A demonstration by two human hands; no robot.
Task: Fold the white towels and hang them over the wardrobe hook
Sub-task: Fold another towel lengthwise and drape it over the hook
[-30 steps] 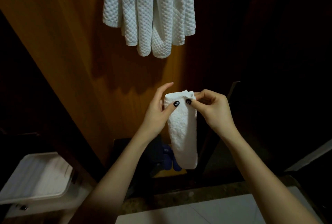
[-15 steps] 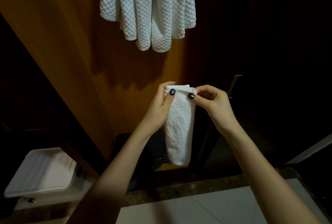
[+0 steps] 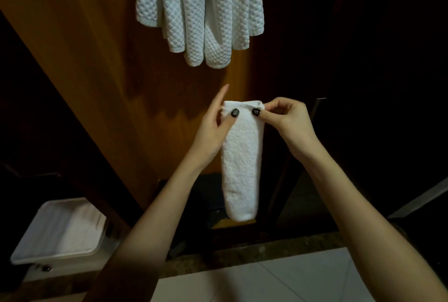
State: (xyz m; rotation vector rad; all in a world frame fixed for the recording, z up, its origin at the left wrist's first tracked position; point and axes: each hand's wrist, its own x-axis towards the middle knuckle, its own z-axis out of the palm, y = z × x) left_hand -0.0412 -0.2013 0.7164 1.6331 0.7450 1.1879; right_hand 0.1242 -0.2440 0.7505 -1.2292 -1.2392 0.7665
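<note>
**Item: folded towel** (image 3: 242,163). A narrow white strip, folded at the bottom end, that hung in mid-air before the wardrobe panel (image 3: 97,64), below the hung towels (image 3: 198,10) and apart from them.

**Held by:** left hand (image 3: 213,132), thumb pinching the top left corner, forefinger straight and pointing up. Right hand (image 3: 288,122), fingers curled, thumb pinching the top right corner.

**Change over the last second:** the strip had risen, and the gap between its top edge and the hung towels' lower ends had narrowed. Both pinches stayed at the same corners. The left forefinger, curled half a second before, had straightened again. The strip kept its shape, with no new fold.

**Reading:** folding of this piece looked finished, and the lift towards the hook appeared under way. The hook itself lay out of view above the frame.

**Also present:** white bin (image 3: 60,231), lower left; pale floor tiles (image 3: 278,280).
</note>
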